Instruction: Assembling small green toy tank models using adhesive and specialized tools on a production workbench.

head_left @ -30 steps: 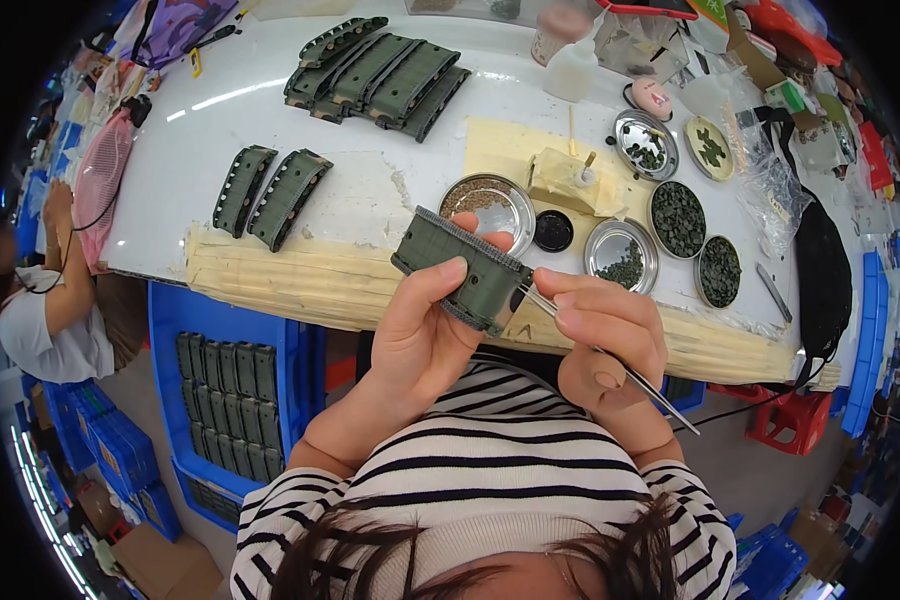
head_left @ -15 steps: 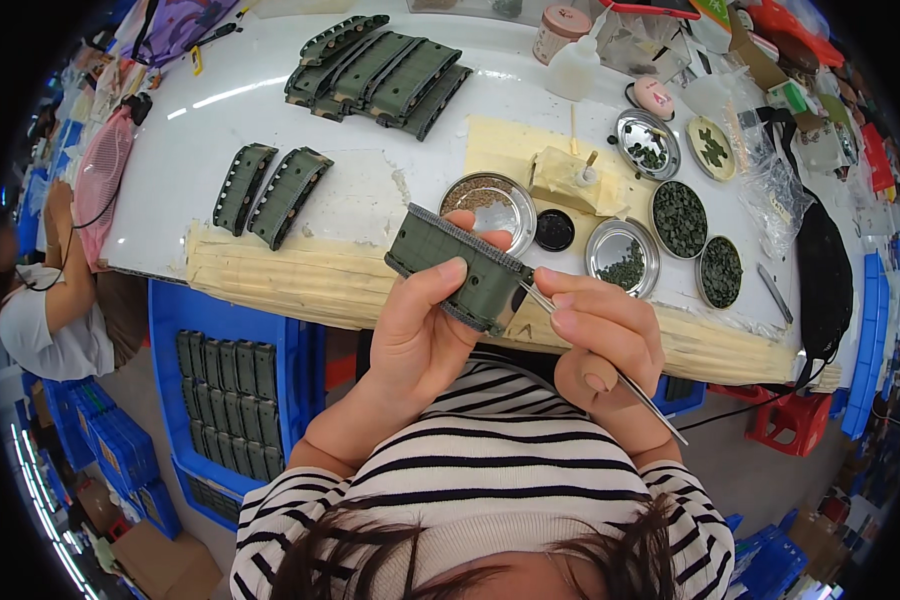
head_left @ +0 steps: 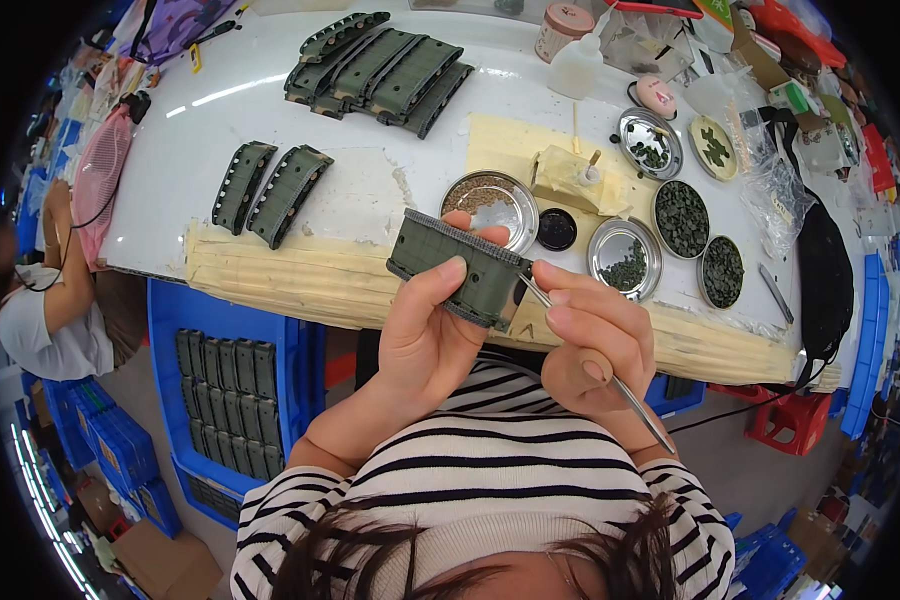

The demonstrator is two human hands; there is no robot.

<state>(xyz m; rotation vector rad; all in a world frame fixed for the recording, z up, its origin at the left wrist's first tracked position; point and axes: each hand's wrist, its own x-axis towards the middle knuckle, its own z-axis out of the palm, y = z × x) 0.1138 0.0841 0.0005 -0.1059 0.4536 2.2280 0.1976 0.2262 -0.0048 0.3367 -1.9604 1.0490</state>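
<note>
My left hand (head_left: 425, 325) grips a dark green curved model piece (head_left: 460, 270) with grey ridged edging, thumb on its near face and fingers behind. In my right hand (head_left: 605, 335) is a pair of metal tweezers (head_left: 630, 400), held like a pen. Their tips touch or nearly touch the right end of the piece's upper edge; anything between them is too small to make out. Just beyond my hands stand a dish of brown bits (head_left: 490, 205), a small black pot (head_left: 556, 230) and a metal dish of green bits (head_left: 625, 262).
Two similar green pieces (head_left: 288, 197) lie on the white table at left, with a stack of more (head_left: 380, 75) behind. Oval dishes of dark green chips (head_left: 681, 219) stand right, near a taped block (head_left: 570, 180). A blue crate (head_left: 175, 420) of pieces is below; a co-worker (head_left: 55, 310) sits left.
My right hand and the tweezers have shifted slightly left and up toward the piece's edge. The left hand holds the piece almost still.
</note>
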